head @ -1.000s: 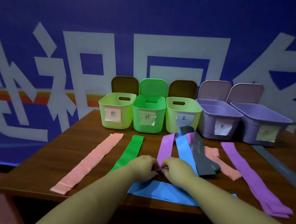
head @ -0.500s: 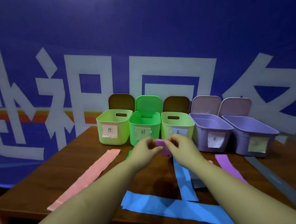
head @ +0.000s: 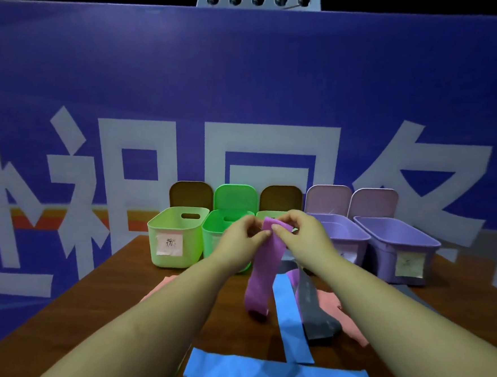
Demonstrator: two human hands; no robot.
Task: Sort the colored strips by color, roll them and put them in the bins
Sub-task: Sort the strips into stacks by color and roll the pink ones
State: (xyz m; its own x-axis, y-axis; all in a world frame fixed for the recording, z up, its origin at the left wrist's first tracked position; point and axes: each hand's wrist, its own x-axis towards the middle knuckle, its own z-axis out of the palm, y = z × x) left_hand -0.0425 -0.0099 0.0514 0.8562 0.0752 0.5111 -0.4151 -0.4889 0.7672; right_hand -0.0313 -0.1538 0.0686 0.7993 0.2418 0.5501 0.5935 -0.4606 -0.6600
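Brown wooden desk (head: 108,298) stood in front of a blue banner (head: 234,80) with large white characters and an orange stripe (head: 37,219) at left. Grey notched metal bracket (head: 257,2) showed above banner, far.

the dark brown wooden worktop (head: 108,298) has a smooth, faintly glossy finish. on it stand smooth plastic bins: a pale green plastic bin (head: 174,237) and a lilac plastic bin (head: 398,245), each with a matt paper label stuck on its front. the purple strip (head: 264,266) held up looks like thin, matt, stretchy rubbery sheet, as do the blue strip (head: 288,318) and the grey strip (head: 311,310) lying flat. the blue printed backdrop (head: 233,71) looks matt.
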